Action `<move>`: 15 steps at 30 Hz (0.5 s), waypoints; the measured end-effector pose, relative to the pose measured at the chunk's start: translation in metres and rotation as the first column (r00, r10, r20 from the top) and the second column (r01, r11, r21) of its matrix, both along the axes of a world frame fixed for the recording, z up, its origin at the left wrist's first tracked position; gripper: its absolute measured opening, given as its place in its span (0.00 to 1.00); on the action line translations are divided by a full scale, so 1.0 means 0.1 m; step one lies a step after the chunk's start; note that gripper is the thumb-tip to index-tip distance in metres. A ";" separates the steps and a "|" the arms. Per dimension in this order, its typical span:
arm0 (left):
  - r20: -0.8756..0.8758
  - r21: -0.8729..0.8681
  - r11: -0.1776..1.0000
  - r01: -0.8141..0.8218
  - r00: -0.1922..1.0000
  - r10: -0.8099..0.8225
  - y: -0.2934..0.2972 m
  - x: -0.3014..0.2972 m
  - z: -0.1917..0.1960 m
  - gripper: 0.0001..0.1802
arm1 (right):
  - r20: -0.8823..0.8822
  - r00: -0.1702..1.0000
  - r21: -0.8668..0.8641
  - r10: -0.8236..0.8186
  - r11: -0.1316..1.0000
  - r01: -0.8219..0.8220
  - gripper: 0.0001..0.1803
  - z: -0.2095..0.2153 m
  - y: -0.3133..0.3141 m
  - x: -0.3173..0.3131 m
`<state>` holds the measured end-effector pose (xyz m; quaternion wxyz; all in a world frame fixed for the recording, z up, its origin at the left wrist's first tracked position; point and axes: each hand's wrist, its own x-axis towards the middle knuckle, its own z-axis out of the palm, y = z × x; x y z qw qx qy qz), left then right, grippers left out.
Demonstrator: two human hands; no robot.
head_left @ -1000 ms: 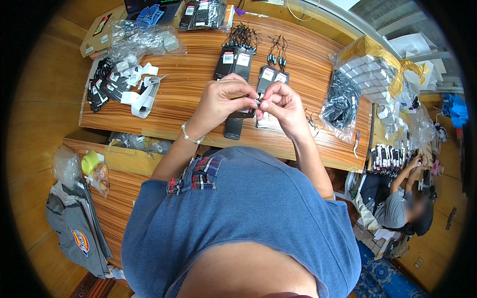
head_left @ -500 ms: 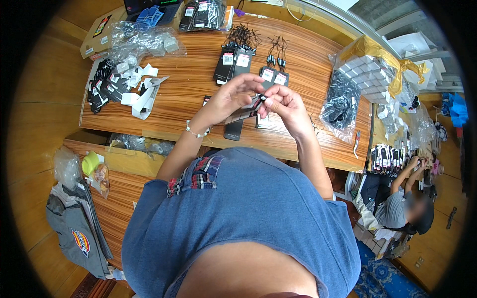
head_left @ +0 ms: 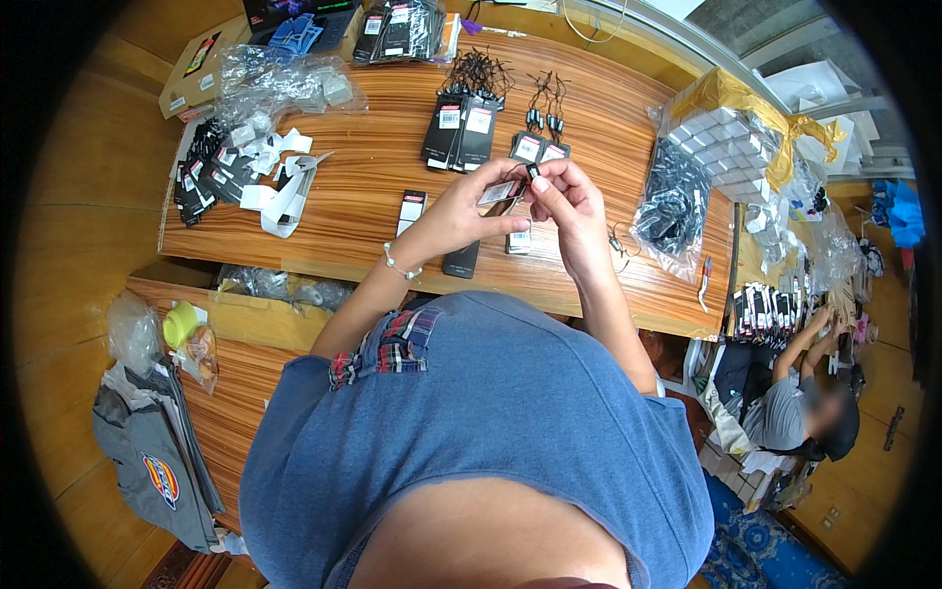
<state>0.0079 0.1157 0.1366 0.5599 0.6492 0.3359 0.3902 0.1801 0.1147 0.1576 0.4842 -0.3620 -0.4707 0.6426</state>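
Observation:
Over the wooden table, my left hand [head_left: 459,214] has its thumb and fingers closed around a dark hang tag [head_left: 498,192] with a white label. A short black cord with a small plastic lock [head_left: 533,171] comes off the tag's upper end. My right hand [head_left: 572,208] pinches that cord lock between thumb and forefinger. Below the hands lie a black tag [head_left: 461,259] and a white-labelled tag [head_left: 519,241]. Left of my left hand is another labelled tag [head_left: 412,204]. Just beyond the hands are stacked corded tags [head_left: 459,133] and a smaller corded group [head_left: 538,147].
At right lie a clear bag of black cords [head_left: 673,204], small white boxes [head_left: 721,142] in yellow wrap and red-handled snippers [head_left: 705,283]. White label strips [head_left: 287,203], loose tags [head_left: 208,185] and crumpled plastic bags [head_left: 285,83] sit left. A co-worker [head_left: 777,412] works far right.
Both hands have shifted slightly, and the left has turned, its thumb now lower. The cord lock has come up between the fingertips. The labelled tag left of my hand is now uncovered.

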 end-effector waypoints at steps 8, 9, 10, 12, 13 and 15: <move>0.086 0.072 0.996 -0.060 0.995 0.054 0.00 0.03 -0.04 0.26 | 0.056 0.992 0.081 -0.112 0.991 0.107 0.05 0.07 -0.04 -0.06; 0.093 0.093 0.993 -0.071 0.994 0.062 0.00 0.04 -0.05 0.26 | 0.072 0.991 0.114 -0.112 0.988 0.104 0.05 0.06 -0.03 -0.06; 0.118 0.120 0.990 -0.080 0.991 0.066 0.00 0.06 -0.07 0.25 | 0.087 0.990 0.147 -0.113 0.984 0.099 0.05 0.05 -0.03 -0.06; 0.109 0.054 0.996 -0.073 0.992 0.067 0.01 0.07 -0.05 0.26 | 0.137 0.982 0.183 -0.128 0.978 0.102 0.05 0.04 -0.02 -0.05; 0.105 0.021 0.997 -0.068 0.992 0.066 0.01 0.07 -0.04 0.27 | 0.162 0.977 0.201 -0.137 0.974 0.104 0.05 0.03 -0.02 -0.05; 0.097 -0.037 0.999 -0.028 0.995 0.031 0.01 0.07 0.00 0.26 | 0.134 0.979 0.225 -0.152 0.967 0.119 0.05 0.02 0.00 -0.04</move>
